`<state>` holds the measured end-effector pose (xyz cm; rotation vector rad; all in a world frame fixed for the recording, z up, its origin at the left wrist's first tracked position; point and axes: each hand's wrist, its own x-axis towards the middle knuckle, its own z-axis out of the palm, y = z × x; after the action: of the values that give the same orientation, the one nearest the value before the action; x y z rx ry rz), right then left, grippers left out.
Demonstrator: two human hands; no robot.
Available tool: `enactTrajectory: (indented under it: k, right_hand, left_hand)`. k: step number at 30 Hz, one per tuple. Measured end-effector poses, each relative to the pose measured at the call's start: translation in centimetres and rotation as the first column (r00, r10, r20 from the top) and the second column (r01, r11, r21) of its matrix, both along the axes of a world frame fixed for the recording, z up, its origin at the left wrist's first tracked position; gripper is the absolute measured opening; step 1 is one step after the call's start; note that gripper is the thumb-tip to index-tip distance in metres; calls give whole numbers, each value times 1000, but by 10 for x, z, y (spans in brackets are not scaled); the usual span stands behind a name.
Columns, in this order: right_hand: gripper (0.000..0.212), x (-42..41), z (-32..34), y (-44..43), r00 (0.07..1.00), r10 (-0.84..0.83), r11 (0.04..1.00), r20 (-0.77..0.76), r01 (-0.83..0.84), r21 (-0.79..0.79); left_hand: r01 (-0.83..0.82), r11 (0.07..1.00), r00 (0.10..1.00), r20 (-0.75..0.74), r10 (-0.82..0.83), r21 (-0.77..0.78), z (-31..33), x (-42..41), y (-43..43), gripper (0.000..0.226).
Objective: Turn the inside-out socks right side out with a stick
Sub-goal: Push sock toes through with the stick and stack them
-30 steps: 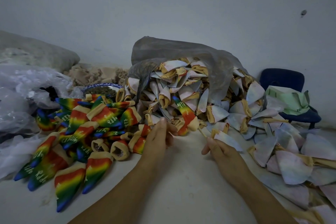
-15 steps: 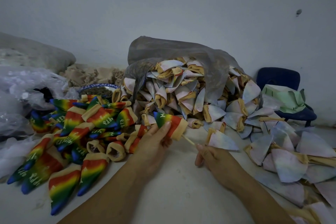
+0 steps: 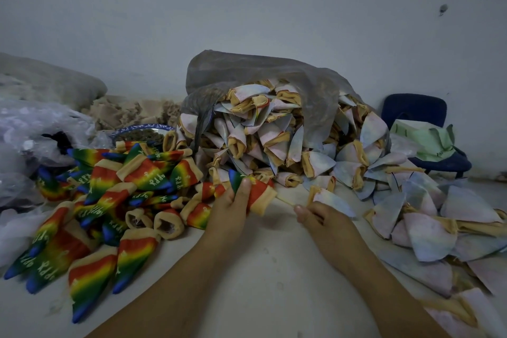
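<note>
Our left hand grips a rainbow sock, its blue toe pointing up-left past the thumb and its tan cuff down-right. From the cuff the stick runs on down-right into our right hand, pinched there. Bare tabletop lies below both wrists. Beyond the fingertips, a grey plastic bag spills pale inside-out socks; finished rainbow socks pile left.
</note>
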<state>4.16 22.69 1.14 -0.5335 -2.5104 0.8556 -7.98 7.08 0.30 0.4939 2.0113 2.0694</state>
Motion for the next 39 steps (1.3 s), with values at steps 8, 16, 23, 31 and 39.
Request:
enactTrajectory:
  k: [8,16,23,31,39]
  right_hand:
    - [38,-4,2,-1,999,34,997,23,-33,-68]
    - [36,-10,-3,-8,994,76,995,79,-70,-75]
    - [36,-11,-2,-9,994,66,998,91,-64,-24]
    - [38,-11,1,-12,997,60,998,52,-62,25]
    - [37,0,3,8,987,-124,988,-102,113,-108]
  left_hand:
    - [99,989,991,82,-108,108,6,2,-1,48]
    - [209,975,975,60,-213,72,8,3,0,39]
    - [240,969,969,48,-243,65,10,4,1,27]
    - [165,982,984,-53,-171,-95,10,12,-1,62]
    - [-81,820,950,294,-109,566,30,-21,-25,73]
